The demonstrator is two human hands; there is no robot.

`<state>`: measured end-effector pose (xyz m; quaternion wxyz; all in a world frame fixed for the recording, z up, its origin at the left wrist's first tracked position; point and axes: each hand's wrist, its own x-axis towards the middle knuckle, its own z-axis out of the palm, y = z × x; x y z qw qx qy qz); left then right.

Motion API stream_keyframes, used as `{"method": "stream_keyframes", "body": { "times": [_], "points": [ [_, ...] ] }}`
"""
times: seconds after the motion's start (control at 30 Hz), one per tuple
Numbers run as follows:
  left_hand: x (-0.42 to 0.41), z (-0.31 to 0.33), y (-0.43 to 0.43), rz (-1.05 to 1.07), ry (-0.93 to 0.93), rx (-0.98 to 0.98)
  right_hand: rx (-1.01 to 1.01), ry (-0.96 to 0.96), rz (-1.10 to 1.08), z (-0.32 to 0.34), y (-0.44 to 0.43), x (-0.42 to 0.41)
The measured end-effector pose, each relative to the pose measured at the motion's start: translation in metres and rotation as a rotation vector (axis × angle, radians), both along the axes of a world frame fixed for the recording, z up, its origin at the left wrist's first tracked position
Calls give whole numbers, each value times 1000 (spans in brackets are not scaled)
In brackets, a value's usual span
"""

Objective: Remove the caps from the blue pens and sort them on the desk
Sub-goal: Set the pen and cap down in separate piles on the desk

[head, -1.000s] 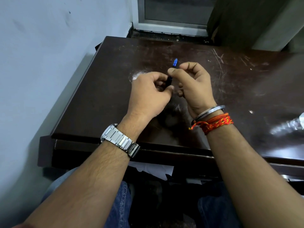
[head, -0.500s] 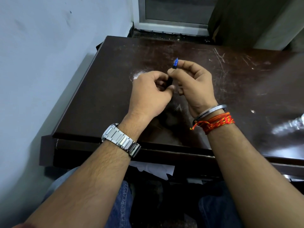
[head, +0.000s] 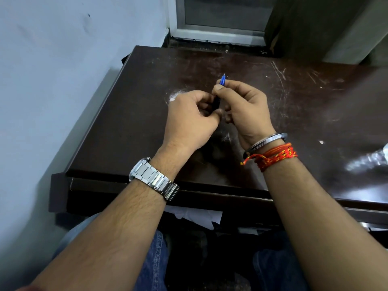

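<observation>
A blue pen point(head: 222, 80) stands almost upright between my two hands above the dark brown desk point(head: 136, 114). Its blue tip with a fine metal point sticks out above my right hand point(head: 245, 110), whose thumb and forefinger pinch the upper barrel. My left hand point(head: 191, 118) is curled around the dark lower part of the pen point(head: 217, 101). Most of the barrel is hidden by my fingers. I see no cap on the tip.
A pale wall runs along the desk's left side. A window frame point(head: 220, 32) and a dark curtain point(head: 298, 26) lie behind the desk. Crinkled clear plastic point(head: 375, 156) lies at the right edge. White paper point(head: 195, 215) shows under the front edge.
My right hand has risen slightly and the pen's blue tip now stands a little higher and more upright. My left hand has stayed in place on the lower barrel.
</observation>
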<state>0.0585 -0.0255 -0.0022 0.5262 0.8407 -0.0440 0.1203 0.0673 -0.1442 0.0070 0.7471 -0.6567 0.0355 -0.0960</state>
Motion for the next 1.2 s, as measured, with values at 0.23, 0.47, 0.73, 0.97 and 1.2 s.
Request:
{"method": "stream_keyframes", "body": {
  "times": [0.23,0.47,0.73,0.97,1.2],
  "points": [
    [1,-2,0,2,-3,10,-21,1,-9,-1,-1,0],
    [0,-1,-1,-8,-17,6,-24,-23,-50,2,0,-2],
    [-1,0,0,0,-18,-4,-12,-7,-24,0,-3,-1],
    [0,-1,1,1,-25,4,4,-9,-15,-3,-3,0],
    [0,-1,2,21,-9,1,27,1,14,-2,-4,-1]
  ]
}}
